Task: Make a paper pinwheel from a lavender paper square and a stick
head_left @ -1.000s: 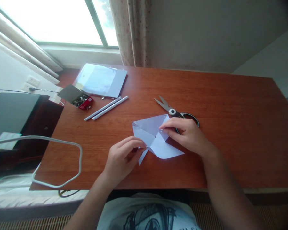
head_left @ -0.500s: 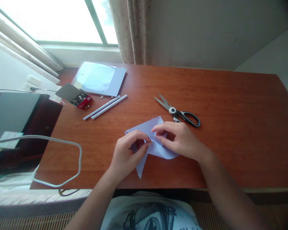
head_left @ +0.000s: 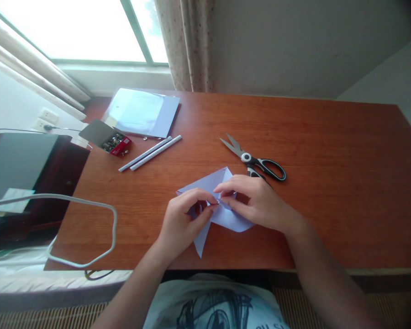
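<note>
A pale purple paper pinwheel (head_left: 231, 219) with folded, pointed blades lies near the front of the wooden table. My left hand (head_left: 188, 217) pinches paper at its centre between thumb and index finger; a small shiny spot shows by the fingertips, too small to name for certain. From the right, my right hand (head_left: 251, 196) has its thumb and index finger closed on a folded part of the paper near the same centre. Parts of the blades are hidden beneath both hands. Just beyond my right hand lie black-and-white scissors (head_left: 246, 157), blades apart and pointing away to the left.
Two rolled paper sticks (head_left: 155, 153) lie at left, beside an opened red box (head_left: 119, 145) of small metal pins. Behind them is a clear sleeve with purple sheets (head_left: 140, 112). A white cable (head_left: 114, 228) loops over the table's left front corner. The wooden table (head_left: 345, 183) extends right.
Both hands stay at the paper's centre, their fingertips shifted only slightly. The pinwheel's near right edge has turned or dipped a little. Everything else lies as before.
</note>
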Demonstrator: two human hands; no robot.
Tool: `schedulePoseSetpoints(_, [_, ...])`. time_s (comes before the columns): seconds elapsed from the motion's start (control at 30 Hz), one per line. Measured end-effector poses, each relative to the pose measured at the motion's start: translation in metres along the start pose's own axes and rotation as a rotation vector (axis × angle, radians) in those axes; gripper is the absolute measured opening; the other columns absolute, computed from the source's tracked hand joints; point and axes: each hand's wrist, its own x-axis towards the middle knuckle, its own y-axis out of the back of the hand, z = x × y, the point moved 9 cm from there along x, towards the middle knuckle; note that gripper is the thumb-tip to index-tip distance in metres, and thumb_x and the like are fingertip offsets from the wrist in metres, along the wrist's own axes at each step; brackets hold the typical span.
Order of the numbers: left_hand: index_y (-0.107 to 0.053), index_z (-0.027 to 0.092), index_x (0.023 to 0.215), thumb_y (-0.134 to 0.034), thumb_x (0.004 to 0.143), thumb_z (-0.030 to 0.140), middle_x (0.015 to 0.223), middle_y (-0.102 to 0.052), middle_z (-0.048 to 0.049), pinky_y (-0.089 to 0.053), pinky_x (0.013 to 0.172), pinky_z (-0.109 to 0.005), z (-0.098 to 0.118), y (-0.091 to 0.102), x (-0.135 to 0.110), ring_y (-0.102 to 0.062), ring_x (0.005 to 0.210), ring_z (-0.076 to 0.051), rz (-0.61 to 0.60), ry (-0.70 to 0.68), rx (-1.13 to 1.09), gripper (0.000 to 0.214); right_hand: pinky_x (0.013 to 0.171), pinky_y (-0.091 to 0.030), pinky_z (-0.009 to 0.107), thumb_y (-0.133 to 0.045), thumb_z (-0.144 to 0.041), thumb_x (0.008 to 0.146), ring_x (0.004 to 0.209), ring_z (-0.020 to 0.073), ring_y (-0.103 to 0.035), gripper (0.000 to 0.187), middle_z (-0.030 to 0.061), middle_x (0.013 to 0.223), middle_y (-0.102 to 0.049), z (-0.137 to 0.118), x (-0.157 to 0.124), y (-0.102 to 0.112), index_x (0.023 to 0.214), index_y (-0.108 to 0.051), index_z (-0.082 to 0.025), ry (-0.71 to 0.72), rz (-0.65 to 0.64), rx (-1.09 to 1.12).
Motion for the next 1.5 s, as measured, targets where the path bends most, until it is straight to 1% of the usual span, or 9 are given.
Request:
schedulePoseSetpoints(0.4, [-0.070, 0.020, 0.089, -0.067, 0.086, 0.010, 0.087, -0.073, -0.0001, -0.050, 0.070, -0.024, -0.001, 0.000, -0.001, -0.066, 0.077, -0.014, 0.003, -0.009, 0.021, 0.011, 0.083, -0.053, 0.032, -0.063, -0.011, 0.093, 0.091, 0.0190, -0.070, 0.019, 0.0040, 0.103, -0.078, -0.004, -0.001, 0.001, 0.106, -0.070, -0.022, 0.030, -0.004, -0.011])
schedulePoseSetpoints(0.63, [-0.069, 0.019, 0.089, -0.066, 0.087, 0.010, 0.085, -0.073, -0.0007, -0.049, 0.070, -0.024, 0.001, 0.002, 0.000, -0.066, 0.077, -0.014, 0.026, -0.034, 0.028, 0.010, 0.083, -0.052, 0.030, -0.066, -0.008, 0.090, 0.089, 0.0178, -0.068, 0.017, 0.0040, 0.098, -0.077, -0.009, 0.000, 0.001, 0.104, -0.070, -0.018, 0.083, 0.007, 0.015])
schedulePoseSetpoints(0.8, [-0.068, 0.019, 0.089, -0.067, 0.086, 0.009, 0.082, -0.070, 0.0012, -0.048, 0.066, -0.022, 0.003, 0.002, 0.000, -0.063, 0.073, -0.012, 0.035, -0.052, 0.035, 0.010, 0.083, -0.052, 0.030, -0.067, -0.007, 0.090, 0.089, 0.0178, -0.068, 0.017, 0.0045, 0.096, -0.077, -0.011, 0.000, 0.001, 0.104, -0.070, -0.017, 0.108, 0.007, 0.031])
schedulePoseSetpoints(0.9, [-0.067, 0.020, 0.094, -0.069, 0.086, 0.011, 0.082, -0.066, 0.0020, -0.048, 0.064, -0.021, 0.000, 0.002, 0.000, -0.061, 0.069, -0.010, 0.051, -0.040, 0.006, 0.012, 0.085, -0.052, 0.030, -0.066, -0.007, 0.091, 0.091, 0.0180, -0.068, 0.017, 0.0052, 0.098, -0.077, -0.013, 0.001, 0.001, 0.104, -0.070, -0.017, 0.118, -0.001, 0.045])
schedulePoseSetpoints(1.03, [-0.067, 0.021, 0.106, -0.070, 0.088, 0.015, 0.084, -0.068, 0.0018, -0.048, 0.065, -0.021, -0.003, 0.001, 0.000, -0.062, 0.069, -0.010, 0.034, -0.024, -0.015, 0.019, 0.088, -0.052, 0.031, -0.066, -0.007, 0.091, 0.094, 0.0184, -0.069, 0.017, 0.0058, 0.102, -0.077, -0.013, 0.001, 0.001, 0.104, -0.070, -0.017, 0.111, -0.014, 0.054])
schedulePoseSetpoints(1.2, [-0.069, 0.019, 0.092, -0.069, 0.086, 0.009, 0.080, -0.068, 0.0024, -0.047, 0.063, -0.020, 0.002, 0.001, 0.000, -0.060, 0.068, -0.010, 0.024, -0.052, 0.016, 0.013, 0.085, -0.052, 0.030, -0.066, -0.008, 0.091, 0.090, 0.0172, -0.068, 0.018, 0.0043, 0.098, -0.077, -0.011, 0.000, 0.000, 0.105, -0.070, -0.018, 0.108, -0.017, 0.051])
schedulePoseSetpoints(1.33, [-0.069, 0.019, 0.088, -0.068, 0.084, 0.006, 0.083, -0.070, 0.0012, -0.048, 0.067, -0.021, 0.004, 0.002, 0.000, -0.063, 0.072, -0.011, 0.024, -0.064, 0.028, 0.013, 0.082, -0.052, 0.029, -0.067, -0.007, 0.090, 0.088, 0.0167, -0.067, 0.022, 0.0035, 0.096, -0.076, -0.010, -0.001, 0.000, 0.108, -0.069, -0.018, 0.101, -0.018, 0.041])
schedulePoseSetpoints(1.43, [-0.069, 0.019, 0.087, -0.067, 0.084, 0.005, 0.085, -0.072, 0.0005, -0.050, 0.072, -0.022, 0.005, 0.000, 0.001, -0.066, 0.077, -0.012, -0.005, -0.075, 0.029, 0.015, 0.082, -0.052, 0.030, -0.068, -0.010, 0.090, 0.087, 0.0171, -0.068, 0.022, 0.0029, 0.096, -0.076, -0.007, -0.002, 0.003, 0.110, -0.069, -0.019, 0.074, -0.022, 0.034])
schedulePoseSetpoints(1.5, [-0.070, 0.019, 0.086, -0.067, 0.085, 0.004, 0.085, -0.073, 0.0001, -0.051, 0.074, -0.022, 0.006, -0.003, 0.001, -0.067, 0.079, -0.013, -0.033, -0.082, 0.025, 0.016, 0.083, -0.052, 0.031, -0.067, -0.013, 0.091, 0.088, 0.0175, -0.069, 0.020, 0.0025, 0.099, -0.076, -0.001, -0.002, 0.010, 0.109, -0.069, -0.021, 0.036, 0.021, 0.003])
